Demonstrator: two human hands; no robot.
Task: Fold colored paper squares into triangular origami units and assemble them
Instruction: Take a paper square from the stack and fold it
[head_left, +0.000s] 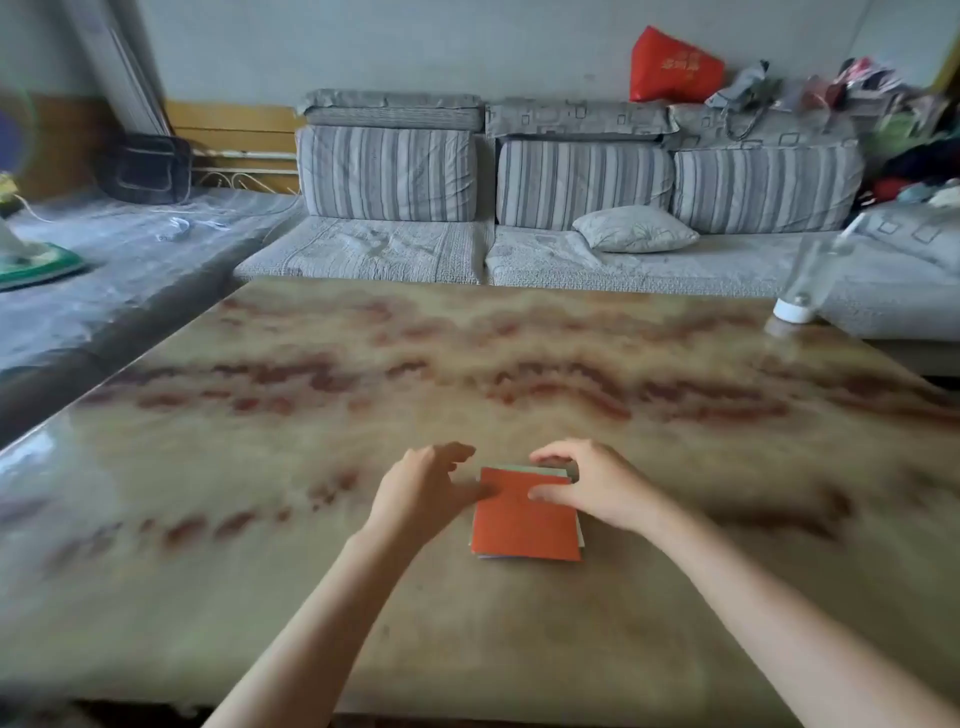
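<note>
Paper stack (524, 519), orange sheet on top w/ other colours peeking at the edges, lies flat on the marbled table (467, 364) near its front edge, between both hands. R hand (592, 488) clamps its far-right corner, thumb on the orange face & fingers curled over the far edge. L hand (421, 493) is loose & spread, thumb tip touching the left edge, gripping nothing. Clear bottle (800, 291) w/ white cap sits at the table's far-right corner.

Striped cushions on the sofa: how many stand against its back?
3 striped cushions: left cushion, middle cushion, right cushion. Clutter at the far right may hide more.
</note>
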